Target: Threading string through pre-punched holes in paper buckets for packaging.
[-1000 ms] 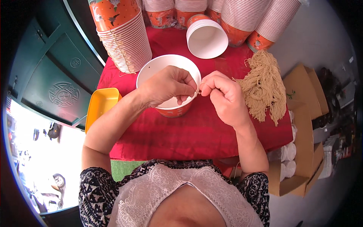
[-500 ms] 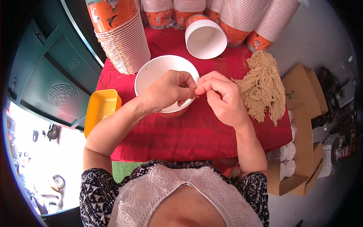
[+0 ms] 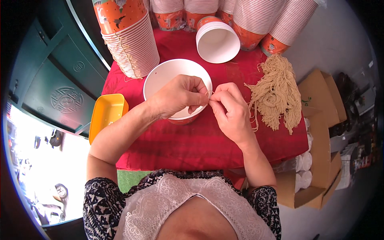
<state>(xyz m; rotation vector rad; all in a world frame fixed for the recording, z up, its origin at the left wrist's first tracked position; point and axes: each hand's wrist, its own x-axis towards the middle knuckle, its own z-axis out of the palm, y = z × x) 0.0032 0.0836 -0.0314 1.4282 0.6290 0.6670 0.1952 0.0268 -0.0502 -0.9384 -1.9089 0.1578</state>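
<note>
A white-lined paper bucket (image 3: 160,76) stands on the red cloth in front of me. Over its right rim, my left hand (image 3: 180,96) pinches a thin string, with the thumb and fingers pressed together. Just right of the rim, my right hand (image 3: 233,114) has the same string between its thumb and forefinger. The fingertips of both hands almost meet. Most of the string is hidden by my fingers. To the right lies a loose heap of beige strings (image 3: 278,94).
A tall stack of orange-patterned buckets (image 3: 132,46) rises at the far left, with strings along its side. One bucket (image 3: 218,42) lies tipped, its mouth toward me. More wrapped stacks line the back. A yellow tray (image 3: 108,108) sits left; an open carton (image 3: 316,160) is beside the table.
My right hand has shifted slightly left and toward me, its fingers closing nearer to the left fingertips. My left hand has stayed nearly in place.
</note>
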